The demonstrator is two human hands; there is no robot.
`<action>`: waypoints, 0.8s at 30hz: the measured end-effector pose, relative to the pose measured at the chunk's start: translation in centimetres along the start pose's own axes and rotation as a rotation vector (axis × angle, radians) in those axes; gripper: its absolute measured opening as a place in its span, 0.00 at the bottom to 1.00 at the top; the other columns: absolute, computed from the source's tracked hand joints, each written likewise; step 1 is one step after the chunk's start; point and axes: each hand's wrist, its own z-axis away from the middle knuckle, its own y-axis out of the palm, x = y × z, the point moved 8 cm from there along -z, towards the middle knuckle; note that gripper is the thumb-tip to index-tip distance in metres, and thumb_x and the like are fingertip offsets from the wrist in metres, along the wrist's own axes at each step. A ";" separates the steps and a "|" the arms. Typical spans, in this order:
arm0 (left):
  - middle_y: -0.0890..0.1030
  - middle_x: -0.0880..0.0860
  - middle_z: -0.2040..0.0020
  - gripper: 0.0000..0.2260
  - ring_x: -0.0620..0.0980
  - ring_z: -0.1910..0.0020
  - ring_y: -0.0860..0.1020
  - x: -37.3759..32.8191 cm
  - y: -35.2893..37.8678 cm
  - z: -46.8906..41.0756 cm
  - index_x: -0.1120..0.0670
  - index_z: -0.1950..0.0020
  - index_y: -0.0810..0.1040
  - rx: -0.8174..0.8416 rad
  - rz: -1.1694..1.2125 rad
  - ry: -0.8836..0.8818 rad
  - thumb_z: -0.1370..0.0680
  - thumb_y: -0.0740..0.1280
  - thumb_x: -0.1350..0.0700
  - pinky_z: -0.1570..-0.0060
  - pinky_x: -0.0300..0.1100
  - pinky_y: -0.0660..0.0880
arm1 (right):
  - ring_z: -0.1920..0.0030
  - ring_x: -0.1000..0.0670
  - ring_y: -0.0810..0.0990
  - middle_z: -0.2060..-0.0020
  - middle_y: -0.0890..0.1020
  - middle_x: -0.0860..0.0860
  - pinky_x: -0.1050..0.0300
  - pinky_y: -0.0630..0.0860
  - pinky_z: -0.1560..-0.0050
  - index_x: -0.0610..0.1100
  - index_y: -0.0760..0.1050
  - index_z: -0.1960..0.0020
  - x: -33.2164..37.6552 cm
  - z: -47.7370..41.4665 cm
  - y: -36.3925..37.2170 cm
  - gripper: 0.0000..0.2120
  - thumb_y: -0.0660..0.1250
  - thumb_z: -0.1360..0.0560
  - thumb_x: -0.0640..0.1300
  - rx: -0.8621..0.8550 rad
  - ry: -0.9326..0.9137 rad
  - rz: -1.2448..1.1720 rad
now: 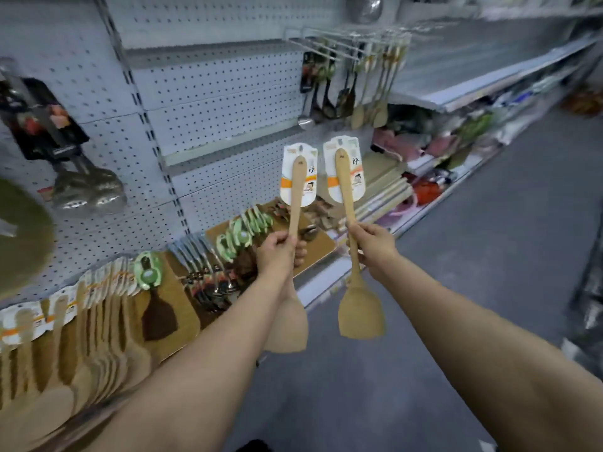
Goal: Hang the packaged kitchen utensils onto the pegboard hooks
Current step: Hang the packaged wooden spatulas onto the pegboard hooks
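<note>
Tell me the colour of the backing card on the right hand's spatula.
Backing card: white with an orange band; head view.

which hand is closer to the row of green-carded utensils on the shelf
Left. The left hand is just right of the green-carded utensils; the right hand is farther right, beyond it.

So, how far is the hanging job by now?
Done: some utensils already hang from the upper hooks. In hand: the left hand grips the left spatula, the right hand the right spatula, both carded, on no hook. Left: hang both.
</note>
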 end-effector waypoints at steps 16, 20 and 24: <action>0.82 0.55 0.61 0.03 0.45 0.70 0.74 -4.7 40.7 -12.7 0.56 0.47 0.79 0.267 0.121 0.074 0.19 0.67 0.59 0.74 0.33 0.72 | 0.72 0.52 0.77 0.68 0.80 0.49 0.59 0.74 0.72 0.43 0.83 0.47 13.5 -25.0 -27.9 0.07 0.71 0.21 0.46 -0.252 -0.097 -0.235; 0.84 0.55 0.57 0.02 0.47 0.64 0.80 -5.6 49.4 -17.3 0.57 0.49 0.79 0.271 0.138 0.049 0.20 0.68 0.59 0.69 0.34 0.77 | 0.71 0.51 0.77 0.68 0.80 0.49 0.59 0.74 0.72 0.44 0.83 0.47 17.1 -33.6 -32.9 0.08 0.71 0.21 0.47 -0.244 -0.089 -0.240; 0.85 0.55 0.55 0.03 0.47 0.60 0.81 -5.6 56.8 -21.4 0.59 0.47 0.79 0.267 0.130 0.043 0.20 0.67 0.61 0.62 0.37 0.79 | 0.72 0.51 0.76 0.69 0.79 0.50 0.58 0.73 0.72 0.44 0.83 0.49 19.2 -41.2 -37.0 0.07 0.72 0.22 0.47 -0.219 -0.094 -0.237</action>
